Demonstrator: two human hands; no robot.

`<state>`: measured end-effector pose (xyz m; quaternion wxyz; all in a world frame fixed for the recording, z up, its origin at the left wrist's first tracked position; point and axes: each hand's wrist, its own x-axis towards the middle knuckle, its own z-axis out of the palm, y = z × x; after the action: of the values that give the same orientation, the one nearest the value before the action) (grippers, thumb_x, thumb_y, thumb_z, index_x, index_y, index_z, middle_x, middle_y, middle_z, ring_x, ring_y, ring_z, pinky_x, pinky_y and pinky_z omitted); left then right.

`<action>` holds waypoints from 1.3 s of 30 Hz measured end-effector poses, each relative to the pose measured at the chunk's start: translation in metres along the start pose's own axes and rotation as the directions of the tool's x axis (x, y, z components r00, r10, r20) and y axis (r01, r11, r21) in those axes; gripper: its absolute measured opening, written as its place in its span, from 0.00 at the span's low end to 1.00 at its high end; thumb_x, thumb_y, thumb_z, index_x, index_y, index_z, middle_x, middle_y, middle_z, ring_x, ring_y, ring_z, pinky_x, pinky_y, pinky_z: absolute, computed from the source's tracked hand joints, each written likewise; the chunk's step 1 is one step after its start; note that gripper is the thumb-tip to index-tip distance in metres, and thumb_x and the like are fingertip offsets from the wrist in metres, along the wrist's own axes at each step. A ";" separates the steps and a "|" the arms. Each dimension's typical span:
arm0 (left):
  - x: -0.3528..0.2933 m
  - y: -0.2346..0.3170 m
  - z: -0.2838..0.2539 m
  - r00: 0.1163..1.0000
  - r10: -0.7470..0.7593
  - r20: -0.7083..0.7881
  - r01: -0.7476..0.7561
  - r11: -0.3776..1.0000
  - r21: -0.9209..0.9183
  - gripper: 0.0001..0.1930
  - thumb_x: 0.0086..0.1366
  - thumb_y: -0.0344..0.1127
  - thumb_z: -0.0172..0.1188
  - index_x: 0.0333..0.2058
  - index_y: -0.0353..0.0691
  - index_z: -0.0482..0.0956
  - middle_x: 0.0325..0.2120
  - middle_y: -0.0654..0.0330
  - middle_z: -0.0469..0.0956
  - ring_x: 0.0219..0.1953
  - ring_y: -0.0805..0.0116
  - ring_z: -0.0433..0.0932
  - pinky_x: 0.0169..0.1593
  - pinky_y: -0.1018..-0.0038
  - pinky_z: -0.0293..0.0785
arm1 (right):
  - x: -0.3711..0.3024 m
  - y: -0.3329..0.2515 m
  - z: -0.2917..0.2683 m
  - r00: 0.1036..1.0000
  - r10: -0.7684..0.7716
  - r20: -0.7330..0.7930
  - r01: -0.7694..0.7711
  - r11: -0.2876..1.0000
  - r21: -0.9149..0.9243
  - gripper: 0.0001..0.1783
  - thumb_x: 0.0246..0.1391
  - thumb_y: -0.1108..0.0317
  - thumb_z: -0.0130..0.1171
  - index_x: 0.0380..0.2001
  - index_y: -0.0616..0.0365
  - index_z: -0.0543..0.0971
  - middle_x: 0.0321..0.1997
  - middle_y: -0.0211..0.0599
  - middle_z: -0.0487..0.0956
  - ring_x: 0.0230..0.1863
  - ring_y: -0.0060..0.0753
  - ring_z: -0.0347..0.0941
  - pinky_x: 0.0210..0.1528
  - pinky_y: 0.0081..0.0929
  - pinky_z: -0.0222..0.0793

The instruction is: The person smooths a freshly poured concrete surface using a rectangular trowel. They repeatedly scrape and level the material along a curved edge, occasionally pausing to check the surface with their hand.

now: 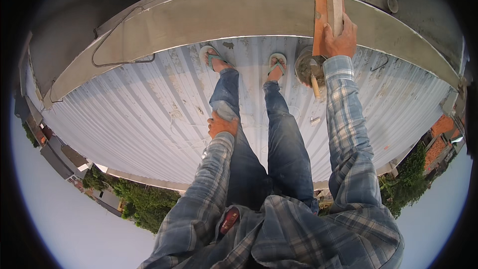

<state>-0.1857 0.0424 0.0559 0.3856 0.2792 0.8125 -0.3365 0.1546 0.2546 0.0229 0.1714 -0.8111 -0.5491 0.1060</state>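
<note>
My right hand (341, 38) is closed round the pale handle of a plastering float (322, 0). The float has a long orange-brown board, and it lies against the grey rendered band of a low wall (224, 12). My left hand (222, 125) is down at my left knee (225, 100), its fingers curled against the jeans. Below the float stands a bucket (302, 65) with grey mortar in it, partly covered by my right forearm. A trowel with a wooden handle (315, 87) rests in that bucket.
My sandalled feet stand on a ribbed, pale metal roof (149, 104) spattered with mortar. A bent metal rod (107, 64) hangs over the wall at left. Along the wall top are round pipe ends (393, 4). A small pale chunk (315, 121) lies on the roof. Trees (144, 201) show beyond the roof edge.
</note>
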 end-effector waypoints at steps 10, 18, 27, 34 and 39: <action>0.036 0.028 -0.013 0.988 0.048 -0.150 -0.022 0.985 0.173 0.36 0.55 0.56 0.65 0.58 0.41 0.75 0.53 0.50 0.73 0.60 0.51 0.74 0.61 0.59 0.73 | -0.061 -0.195 0.093 0.946 -0.268 0.182 0.225 0.948 0.225 0.26 0.50 0.67 0.67 0.55 0.51 0.77 0.53 0.35 0.75 0.55 0.46 0.72 0.56 0.44 0.74; 0.048 0.029 -0.034 0.996 0.020 -0.088 -0.004 0.984 0.180 0.38 0.57 0.58 0.63 0.63 0.43 0.72 0.57 0.49 0.73 0.59 0.50 0.75 0.62 0.59 0.73 | -0.005 0.013 -0.003 0.996 0.091 0.015 -0.090 0.992 -0.089 0.29 0.54 0.59 0.68 0.58 0.55 0.75 0.54 0.46 0.76 0.56 0.51 0.75 0.58 0.42 0.74; 0.049 0.037 -0.037 0.988 0.085 -0.132 -0.053 0.972 0.228 0.37 0.57 0.57 0.63 0.62 0.44 0.74 0.55 0.49 0.74 0.59 0.50 0.75 0.62 0.58 0.73 | -0.050 -0.138 0.061 0.956 -0.232 0.178 0.201 0.963 0.178 0.28 0.49 0.63 0.70 0.55 0.54 0.77 0.54 0.39 0.77 0.54 0.49 0.74 0.57 0.44 0.73; 0.053 0.031 -0.029 0.992 0.064 -0.105 -0.041 0.979 0.201 0.36 0.59 0.56 0.61 0.62 0.42 0.73 0.57 0.48 0.73 0.61 0.49 0.73 0.64 0.58 0.71 | -0.015 -0.058 0.030 0.994 0.077 -0.073 -0.076 0.997 0.014 0.27 0.52 0.62 0.69 0.54 0.59 0.76 0.52 0.46 0.77 0.54 0.53 0.75 0.56 0.43 0.74; 0.045 0.028 -0.034 0.994 0.061 -0.087 -0.045 0.984 0.172 0.35 0.60 0.55 0.60 0.61 0.40 0.72 0.57 0.47 0.72 0.62 0.50 0.72 0.65 0.59 0.71 | -0.062 -0.071 0.031 0.982 -0.155 0.106 0.145 0.985 0.097 0.26 0.52 0.62 0.69 0.53 0.59 0.77 0.52 0.47 0.77 0.54 0.54 0.75 0.56 0.43 0.74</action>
<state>-0.2057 0.0946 0.0261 0.3317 0.3477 0.7900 -0.3808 0.0592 0.2263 0.0215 0.1833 -0.7516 -0.6124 0.1629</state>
